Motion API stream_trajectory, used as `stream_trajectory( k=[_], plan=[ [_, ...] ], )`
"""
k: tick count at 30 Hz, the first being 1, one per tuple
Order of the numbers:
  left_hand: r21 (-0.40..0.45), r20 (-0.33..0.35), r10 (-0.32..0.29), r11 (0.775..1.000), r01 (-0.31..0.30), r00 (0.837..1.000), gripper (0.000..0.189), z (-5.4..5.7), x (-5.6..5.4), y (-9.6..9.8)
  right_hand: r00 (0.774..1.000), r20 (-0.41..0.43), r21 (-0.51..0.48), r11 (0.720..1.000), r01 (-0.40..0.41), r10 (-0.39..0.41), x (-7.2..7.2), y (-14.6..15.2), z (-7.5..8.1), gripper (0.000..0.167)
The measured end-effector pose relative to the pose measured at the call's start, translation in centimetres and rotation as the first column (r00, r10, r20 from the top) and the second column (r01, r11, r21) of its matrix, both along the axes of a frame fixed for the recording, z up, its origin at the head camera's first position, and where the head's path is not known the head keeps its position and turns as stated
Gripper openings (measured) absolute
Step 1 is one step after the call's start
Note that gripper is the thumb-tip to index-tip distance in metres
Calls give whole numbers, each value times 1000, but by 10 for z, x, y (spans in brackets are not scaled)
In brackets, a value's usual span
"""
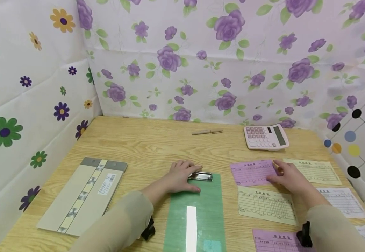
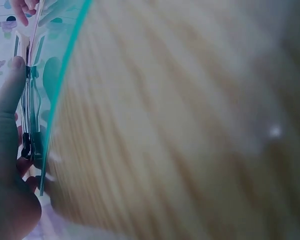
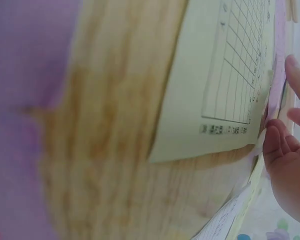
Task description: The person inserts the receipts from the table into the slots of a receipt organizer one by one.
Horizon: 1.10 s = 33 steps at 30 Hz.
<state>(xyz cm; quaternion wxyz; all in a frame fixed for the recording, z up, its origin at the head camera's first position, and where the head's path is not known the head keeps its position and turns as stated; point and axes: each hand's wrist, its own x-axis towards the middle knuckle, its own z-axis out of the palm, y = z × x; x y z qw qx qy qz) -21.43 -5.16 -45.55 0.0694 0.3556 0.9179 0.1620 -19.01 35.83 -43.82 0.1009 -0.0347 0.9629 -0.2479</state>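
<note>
A green clipboard (image 1: 177, 217) with a metal clip (image 1: 206, 176) lies flat on the wooden table. My left hand (image 1: 180, 176) rests on its upper left part, thumb on the green surface, other fingers around the clip. The left wrist view has the thumb (image 2: 14, 80) beside the clip (image 2: 32, 105). My right hand (image 1: 291, 176) touches the right end of a purple slip (image 1: 248, 171), thumb and index finger apart. In the right wrist view, the fingers (image 3: 275, 140) are bent near the slips. A yellow slip (image 1: 264, 206) lies just below the purple one.
Other slips lie around the right arm: a yellow one (image 1: 317, 171), white ones (image 1: 343, 201) and a lower purple one (image 1: 270, 241). A pen (image 1: 207, 132) and a pink calculator (image 1: 264, 137) sit at the back. A grey folder (image 1: 75, 196) lies at left.
</note>
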Motion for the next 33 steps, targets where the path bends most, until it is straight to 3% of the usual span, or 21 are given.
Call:
stream_trajectory(
  k=[7,21,33],
  plan=[
    [0,-13,9,1000,-9,1000,73,-4,-1,1,999,-19,30,998,-47,48,-5,3,-3,75],
    [-17,7,5,1000,-5,1000,72,-2,1,0,999,36,18,1000,-21,20,-7,4,-6,77],
    [-13,14,4,1000,-4,1000,72,-3,-1,1,992,117,-24,999,43,-40,-5,-1,3,80]
  ],
)
